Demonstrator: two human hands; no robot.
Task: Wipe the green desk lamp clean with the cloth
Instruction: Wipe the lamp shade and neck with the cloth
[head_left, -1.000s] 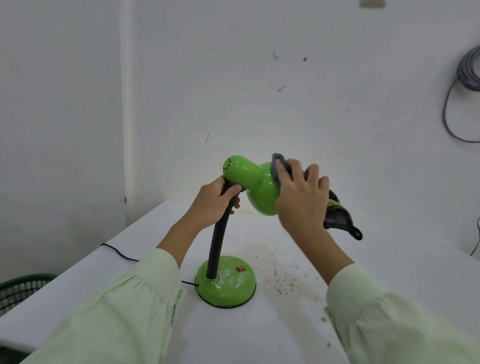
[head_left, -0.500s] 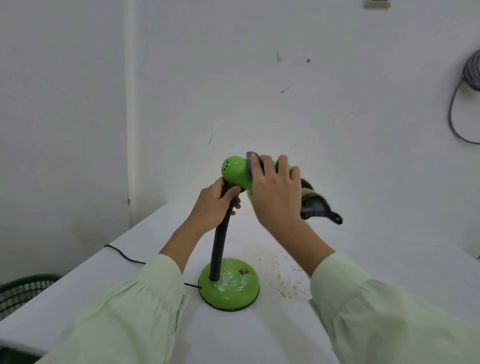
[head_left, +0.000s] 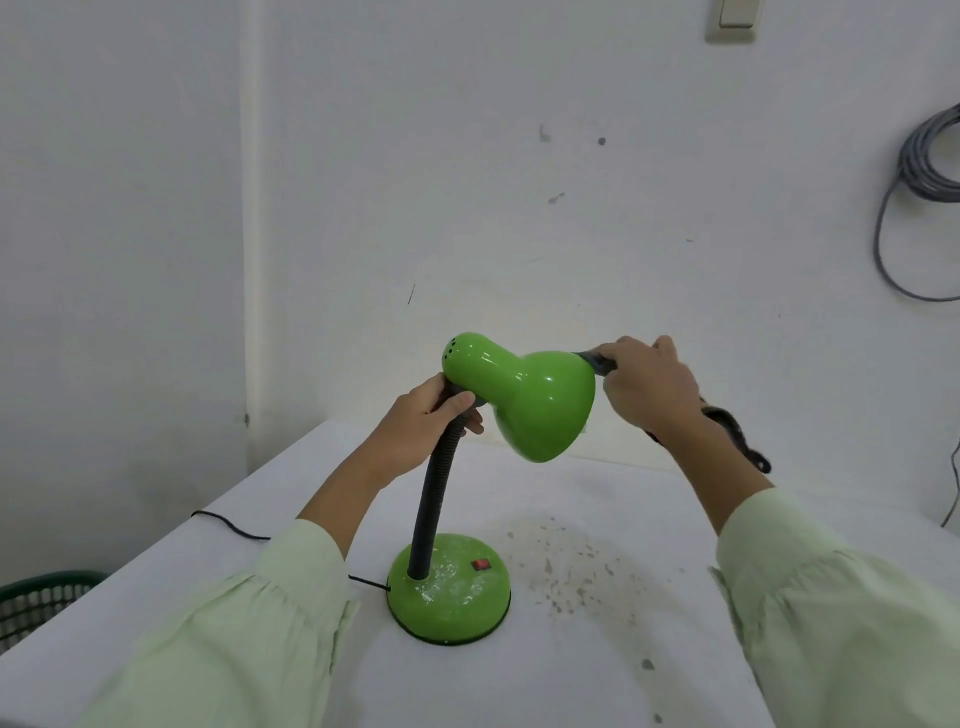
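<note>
Your right hand (head_left: 649, 389), pinching the cloth (head_left: 597, 361), has slid off the crown of the shade (head_left: 524, 400) to its far rim, so the crown pass looks done. Left hand (head_left: 421, 431) grips the black neck (head_left: 431, 499) just under the shade. Lamp (head_left: 519, 395) stands on the table (head_left: 571, 675): shade glossy, base (head_left: 449, 592) white-flecked, likely next.

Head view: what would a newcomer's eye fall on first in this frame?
The glossy green desk lamp stands out at the centre of the white table. The left hand grips its black neck, while the right hand holds a dark cloth at the rim of the shade. White specks dot its base.
</note>
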